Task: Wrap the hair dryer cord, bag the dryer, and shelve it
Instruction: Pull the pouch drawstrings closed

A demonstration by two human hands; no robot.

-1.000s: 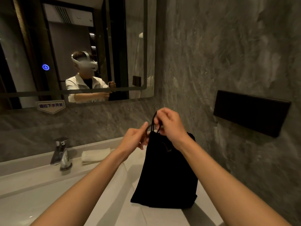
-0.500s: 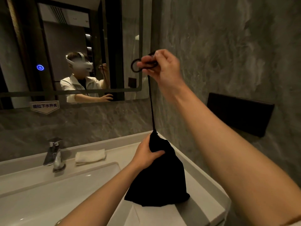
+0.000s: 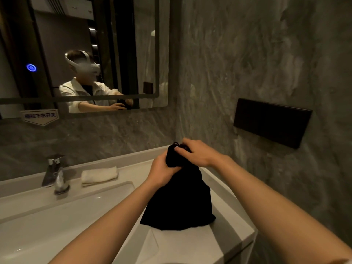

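A black drawstring bag [image 3: 181, 202] stands on the white counter [image 3: 224, 242] to the right of the basin, its neck gathered tight. My left hand [image 3: 162, 172] grips the neck from the left. My right hand [image 3: 198, 153] rests on the top of the neck, fingers closed on the bunched cloth and the drawstring [image 3: 176, 144]. The hair dryer itself is hidden, so I cannot see it inside the bag.
A basin [image 3: 57, 221] with a chrome tap [image 3: 55, 174] lies at the left, a folded white towel [image 3: 99, 175] behind it. A mirror [image 3: 85, 54] hangs above. A dark wall panel [image 3: 270, 121] juts out at the right. The counter ends at the right front corner.
My right hand, which held the drawstring high and taut half a second ago, has come down onto the bag's neck. The left hand has kept its grip on the neck.
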